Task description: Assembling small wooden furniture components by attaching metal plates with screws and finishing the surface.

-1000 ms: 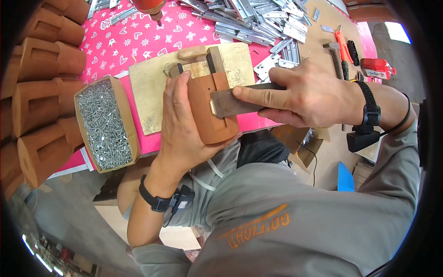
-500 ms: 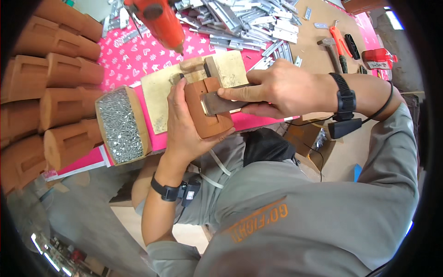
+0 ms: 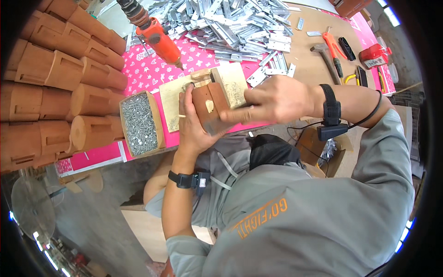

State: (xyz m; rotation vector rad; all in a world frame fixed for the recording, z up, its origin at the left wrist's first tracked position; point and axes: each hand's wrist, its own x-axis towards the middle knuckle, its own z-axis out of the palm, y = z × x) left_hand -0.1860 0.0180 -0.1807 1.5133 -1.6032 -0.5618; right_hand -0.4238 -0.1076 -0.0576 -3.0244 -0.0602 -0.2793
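Note:
My left hand [image 3: 193, 127] is wrapped round a reddish-brown wooden block [image 3: 198, 99] from its left and lower sides. A pale bare patch shows on the block's upper face. My right hand [image 3: 277, 102], smeared by motion, grips a flat, wide-bladed chisel [image 3: 217, 125]. The blade lies across the block's lower right end, close to the left fingers; the chisel's handle is hidden in the fist. Beneath the block is a pale wooden board [image 3: 170, 108] with upright wooden pieces fixed on it.
An orange power drill [image 3: 161, 44] hangs above the board, tip down. Left of it are stacked brown wooden pieces [image 3: 60, 69] and a cardboard box [image 3: 160, 127] of screws. Metal plates [image 3: 226, 25] are heaped behind. A hammer [image 3: 326, 57] and red bottle [image 3: 374, 56] lie right.
The chisel has slid from the block's middle to its lower right end, uncovering the pale patch. The block has turned in my left hand. My view has shifted slightly.

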